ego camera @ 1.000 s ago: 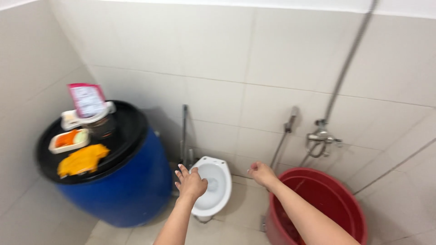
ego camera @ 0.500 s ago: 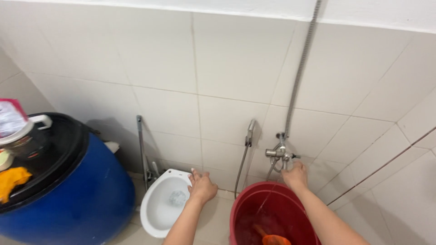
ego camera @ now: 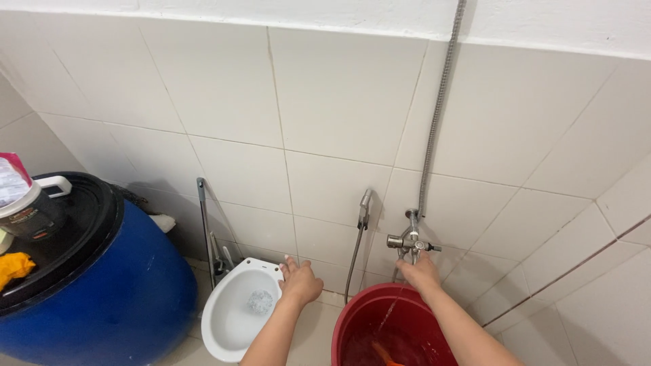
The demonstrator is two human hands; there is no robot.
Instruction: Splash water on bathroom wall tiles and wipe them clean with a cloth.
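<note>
Tap (ego camera: 409,240) on the wall was gripped by the right hand (ego camera: 420,272) above a red bucket (ego camera: 359,325), while the left hand (ego camera: 299,281) hovered spread beside a toilet (ego camera: 230,322).

Two hands (ego camera: 300,281), one red bucket (ego camera: 352,325), one blue barrel (ego camera: 122,298), one toilet bowl (ego camera: 224,332), one wall tap (ego camera: 409,241).

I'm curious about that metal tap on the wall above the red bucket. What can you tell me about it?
The tap is a shiny metal wall fitting on the pale tiles, with a short crosswise body, a small handle to its right and a ribbed metal hose rising from its top. It sits just above the red bucket. The right hand reaches up and touches its underside, and a thin stream of water falls into the bucket.
</note>
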